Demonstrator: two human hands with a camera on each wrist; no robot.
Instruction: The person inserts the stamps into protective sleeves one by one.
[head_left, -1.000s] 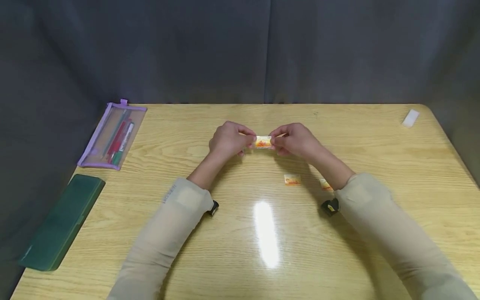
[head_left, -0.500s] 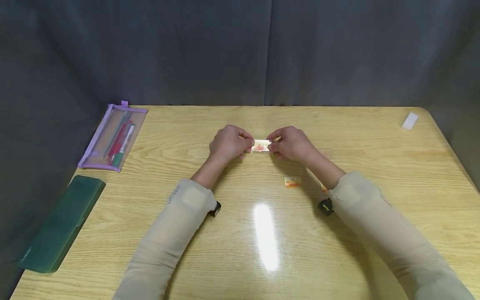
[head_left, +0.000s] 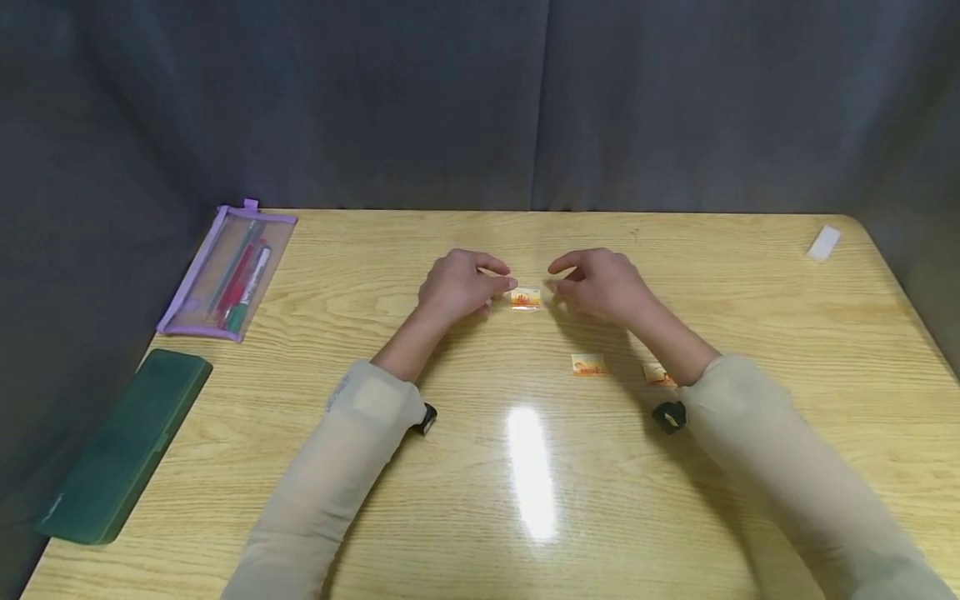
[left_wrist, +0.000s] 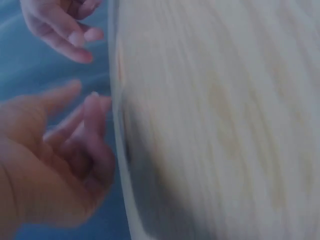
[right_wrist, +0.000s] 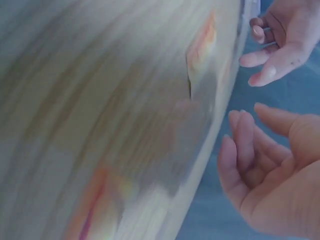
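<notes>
A small card with an orange and yellow picture (head_left: 526, 298) lies on the wooden table between both hands. The left hand (head_left: 461, 282) is at its left side, thumb tip right by the upper left corner, index finger held apart. On the other side, the right hand (head_left: 600, 282) is a little away from the card, with a gap between thumb and index finger. Nearer the body lie a second similar card (head_left: 588, 365) and a third card (head_left: 657, 373), partly hidden by the right forearm. The right wrist view shows one blurred orange card (right_wrist: 202, 47) past the fingertips.
At the left is a purple-edged mesh pouch (head_left: 197, 332) with pens inside, and below it a long dark green case (head_left: 127, 450). A small white block (head_left: 824, 243) lies in the far right corner. Dark curtain (head_left: 375, 108) hangs behind the table's far edge.
Both hands pinched the card's ends earlier. It was lowered toward the body and now lies released on the table. The right hand has drawn off to the right; the left has barely moved.
</notes>
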